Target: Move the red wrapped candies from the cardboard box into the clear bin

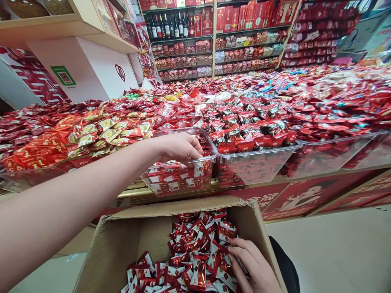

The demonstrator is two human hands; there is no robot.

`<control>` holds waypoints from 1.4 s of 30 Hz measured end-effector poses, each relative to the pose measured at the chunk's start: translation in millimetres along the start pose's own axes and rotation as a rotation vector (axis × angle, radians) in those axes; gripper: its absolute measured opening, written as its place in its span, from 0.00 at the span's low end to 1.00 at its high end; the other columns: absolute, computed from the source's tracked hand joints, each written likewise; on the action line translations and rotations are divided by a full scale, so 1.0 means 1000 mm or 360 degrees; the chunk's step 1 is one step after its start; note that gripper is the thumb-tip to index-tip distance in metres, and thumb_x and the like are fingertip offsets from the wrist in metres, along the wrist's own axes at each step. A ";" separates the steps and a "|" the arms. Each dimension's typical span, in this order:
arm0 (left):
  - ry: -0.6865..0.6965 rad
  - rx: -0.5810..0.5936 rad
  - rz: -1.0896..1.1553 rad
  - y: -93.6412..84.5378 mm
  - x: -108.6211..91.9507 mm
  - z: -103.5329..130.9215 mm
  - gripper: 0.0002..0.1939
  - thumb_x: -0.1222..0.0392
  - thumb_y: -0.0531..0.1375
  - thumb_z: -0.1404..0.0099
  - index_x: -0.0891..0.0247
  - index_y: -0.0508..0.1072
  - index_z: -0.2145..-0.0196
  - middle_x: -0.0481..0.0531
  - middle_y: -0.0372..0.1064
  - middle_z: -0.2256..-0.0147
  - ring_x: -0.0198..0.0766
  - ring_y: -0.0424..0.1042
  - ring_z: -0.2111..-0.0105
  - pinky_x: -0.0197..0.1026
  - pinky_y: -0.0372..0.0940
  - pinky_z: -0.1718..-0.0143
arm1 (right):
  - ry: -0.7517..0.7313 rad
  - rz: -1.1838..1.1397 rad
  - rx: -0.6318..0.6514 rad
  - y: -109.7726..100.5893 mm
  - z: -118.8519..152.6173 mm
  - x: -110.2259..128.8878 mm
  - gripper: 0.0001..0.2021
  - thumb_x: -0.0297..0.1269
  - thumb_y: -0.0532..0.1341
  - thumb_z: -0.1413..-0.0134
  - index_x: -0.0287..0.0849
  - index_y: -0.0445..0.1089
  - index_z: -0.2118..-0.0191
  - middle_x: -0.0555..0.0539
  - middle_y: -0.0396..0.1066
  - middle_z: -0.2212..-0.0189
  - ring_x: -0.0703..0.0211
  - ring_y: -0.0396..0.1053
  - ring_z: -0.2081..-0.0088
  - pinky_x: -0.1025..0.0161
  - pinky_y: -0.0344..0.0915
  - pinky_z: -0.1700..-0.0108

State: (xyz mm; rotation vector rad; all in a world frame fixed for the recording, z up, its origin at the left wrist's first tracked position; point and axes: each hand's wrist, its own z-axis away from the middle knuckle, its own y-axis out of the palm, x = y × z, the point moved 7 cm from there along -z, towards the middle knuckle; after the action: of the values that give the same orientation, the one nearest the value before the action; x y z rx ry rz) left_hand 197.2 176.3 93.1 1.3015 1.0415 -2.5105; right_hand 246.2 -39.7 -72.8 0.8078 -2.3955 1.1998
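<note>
My left hand (182,147) reaches over the rim of a clear plastic bin (210,142) with its fingers bent downward. A red and white wrapped candy (198,167) is at its fingertips, and rows of similar candies show through the bin's front wall. Below, a cardboard box (106,244) stands with its top uncovered, holding a loose heap of red and white wrapped candies (198,268). Inside its right side, my right hand (252,266) rests on the heap with fingers extended and slightly apart. The undersides of its fingers are hidden.
To the right stands a clear bin of black and red packets (253,158). Gold and red durian packets (106,132) fill the bin at left. Shelves with bottles (168,26) and boxes line the back. A white pillar (100,69) rises behind the bins.
</note>
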 end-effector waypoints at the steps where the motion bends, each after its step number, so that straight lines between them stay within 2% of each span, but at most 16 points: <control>1: -0.0023 0.0036 -0.0034 0.001 0.001 -0.001 0.05 0.69 0.61 0.59 0.64 0.69 0.79 0.45 0.66 0.82 0.31 0.65 0.80 0.37 0.62 0.75 | -0.0002 -0.0002 -0.0001 0.000 0.000 0.001 0.08 0.26 0.52 0.49 0.39 0.64 0.63 0.41 0.67 0.65 0.59 0.67 0.63 0.65 0.69 0.63; 6: -0.0003 0.0167 -0.0127 0.004 0.000 -0.005 0.04 0.69 0.60 0.57 0.64 0.71 0.79 0.44 0.67 0.83 0.31 0.66 0.81 0.37 0.62 0.74 | -0.0012 0.0024 0.0021 0.001 -0.001 0.002 0.08 0.27 0.53 0.50 0.38 0.65 0.63 0.41 0.67 0.65 0.59 0.67 0.63 0.65 0.69 0.63; 11: 0.0045 0.0104 -0.0162 0.004 0.001 -0.005 0.05 0.71 0.58 0.57 0.64 0.70 0.81 0.42 0.65 0.84 0.30 0.64 0.81 0.36 0.61 0.74 | -0.0064 0.0051 0.0014 0.003 0.001 -0.001 0.07 0.27 0.53 0.49 0.38 0.65 0.64 0.42 0.67 0.66 0.60 0.67 0.64 0.66 0.69 0.64; 17: 0.0058 0.0102 -0.0178 0.003 0.001 -0.005 0.04 0.68 0.59 0.56 0.63 0.71 0.79 0.43 0.66 0.82 0.30 0.65 0.80 0.34 0.60 0.76 | -0.0094 0.0085 0.0073 0.008 0.005 -0.005 0.08 0.28 0.53 0.49 0.40 0.63 0.62 0.42 0.68 0.65 0.59 0.67 0.64 0.66 0.69 0.63; 21: 0.0054 0.0160 -0.0241 0.003 0.000 -0.006 0.06 0.67 0.61 0.59 0.62 0.73 0.77 0.44 0.68 0.80 0.32 0.65 0.79 0.35 0.60 0.77 | -0.0127 0.0091 0.0059 0.010 0.005 -0.005 0.08 0.28 0.53 0.49 0.39 0.64 0.62 0.42 0.68 0.66 0.59 0.68 0.65 0.66 0.69 0.64; 26: 0.0067 0.0142 -0.0271 0.000 -0.001 -0.008 0.11 0.68 0.61 0.59 0.61 0.73 0.73 0.44 0.69 0.78 0.32 0.65 0.78 0.35 0.60 0.77 | -0.0179 0.0102 -0.0063 0.005 0.002 -0.002 0.06 0.29 0.52 0.48 0.40 0.64 0.65 0.44 0.69 0.69 0.61 0.69 0.67 0.68 0.70 0.66; 29: 0.0096 0.0124 -0.0335 -0.002 -0.003 -0.007 0.13 0.65 0.60 0.57 0.60 0.72 0.69 0.46 0.69 0.75 0.33 0.66 0.76 0.36 0.61 0.76 | -0.0094 0.0080 0.0036 0.007 0.002 -0.003 0.07 0.28 0.52 0.48 0.40 0.64 0.63 0.43 0.68 0.67 0.60 0.68 0.64 0.66 0.69 0.64; 30: 0.0140 0.0075 -0.0415 -0.003 -0.005 -0.004 0.13 0.64 0.60 0.56 0.61 0.72 0.68 0.47 0.69 0.74 0.34 0.66 0.75 0.36 0.61 0.75 | -0.0030 0.0067 0.0084 0.008 0.003 -0.004 0.08 0.28 0.52 0.48 0.40 0.64 0.62 0.43 0.67 0.66 0.59 0.67 0.63 0.65 0.69 0.63; 32: 0.0336 -0.0194 -0.0614 -0.009 -0.016 0.009 0.12 0.62 0.59 0.53 0.63 0.72 0.67 0.49 0.69 0.74 0.35 0.66 0.75 0.37 0.60 0.73 | 0.0121 0.0031 0.0169 0.009 0.005 -0.007 0.08 0.28 0.52 0.48 0.40 0.64 0.62 0.42 0.66 0.64 0.59 0.65 0.60 0.62 0.67 0.59; 34: 0.0657 -0.0611 -0.0711 -0.013 -0.030 0.039 0.10 0.61 0.57 0.48 0.64 0.72 0.67 0.49 0.68 0.74 0.34 0.66 0.75 0.36 0.59 0.73 | 0.0248 -0.0033 0.0206 0.007 0.008 -0.010 0.07 0.29 0.52 0.47 0.40 0.64 0.63 0.43 0.65 0.63 0.58 0.64 0.58 0.60 0.65 0.57; 36: 0.0966 -0.0928 -0.0633 -0.009 -0.031 0.080 0.08 0.60 0.54 0.43 0.63 0.70 0.66 0.49 0.67 0.74 0.33 0.64 0.75 0.35 0.58 0.73 | 0.0392 -0.0104 0.0230 0.004 0.009 -0.014 0.06 0.31 0.52 0.47 0.41 0.63 0.63 0.44 0.65 0.63 0.59 0.63 0.58 0.60 0.63 0.55; 38: 0.1079 -0.1002 -0.0551 0.005 -0.010 0.113 0.06 0.60 0.54 0.43 0.59 0.69 0.67 0.47 0.66 0.75 0.32 0.64 0.77 0.35 0.59 0.75 | 0.0591 -0.0126 0.0265 0.002 0.007 -0.021 0.06 0.33 0.51 0.46 0.42 0.63 0.63 0.45 0.66 0.62 0.59 0.64 0.58 0.61 0.63 0.56; 39: 0.1062 -0.0927 -0.0567 0.017 0.009 0.123 0.05 0.61 0.55 0.44 0.57 0.70 0.69 0.47 0.68 0.74 0.32 0.65 0.76 0.35 0.60 0.73 | 0.0692 -0.0092 0.0320 0.003 0.005 -0.026 0.07 0.33 0.50 0.46 0.41 0.63 0.63 0.45 0.66 0.62 0.60 0.64 0.59 0.62 0.63 0.57; 40: 0.1004 -0.0776 -0.0601 0.032 0.032 0.127 0.06 0.62 0.55 0.44 0.55 0.71 0.69 0.47 0.69 0.73 0.33 0.66 0.74 0.35 0.61 0.70 | 0.0767 -0.0009 0.0426 0.006 0.001 -0.031 0.08 0.32 0.49 0.46 0.41 0.63 0.62 0.45 0.66 0.62 0.60 0.64 0.59 0.63 0.63 0.57; 42: 0.0783 -0.0201 -0.0650 0.073 0.091 0.122 0.10 0.62 0.52 0.42 0.55 0.71 0.65 0.48 0.71 0.71 0.35 0.68 0.72 0.35 0.62 0.69 | 0.0819 0.0227 0.0725 0.020 -0.008 -0.039 0.11 0.27 0.48 0.48 0.38 0.62 0.59 0.44 0.66 0.60 0.61 0.64 0.57 0.65 0.61 0.54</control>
State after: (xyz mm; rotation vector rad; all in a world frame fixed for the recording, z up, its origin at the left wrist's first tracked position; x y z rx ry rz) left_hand 88.4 62.3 33.6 1.8845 1.6880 -2.3728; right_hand 264.8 -10.4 -100.6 0.3753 -1.8088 1.7925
